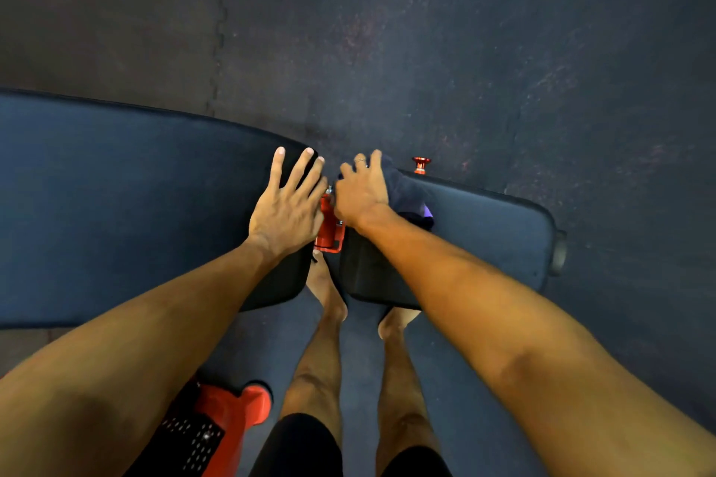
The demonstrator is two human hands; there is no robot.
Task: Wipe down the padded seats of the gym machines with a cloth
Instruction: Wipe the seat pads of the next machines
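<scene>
A dark, soft cloth with a purple fold showing at its near edge lies bunched on the inner corner of the short, dark-blue padded seat pad of a gym bench, pinned there under the person's right hand, whose fingers are bent and slightly apart, curled over the fabric. The cloth looks light and limp, likely to crumple or slide out from under a loose palm, so it is probably best gathered in a wad beneath the whole hand and pressed flat as it is drawn across. The vinyl-like pad appears firm and smooth, and should let the fabric glide. The left hand rests flat on the end of the long dark-blue padded back pad just beside it, fingers straight and spread, seemingly bracing the body. Between the two pads a red metal bracket shows in the gap, a snag risk for a trailing edge. A red knob stands at the seat's far side, a red frame foot sits near the person's bare legs, and speckled dark rubber floor tiles lie all around.
</scene>
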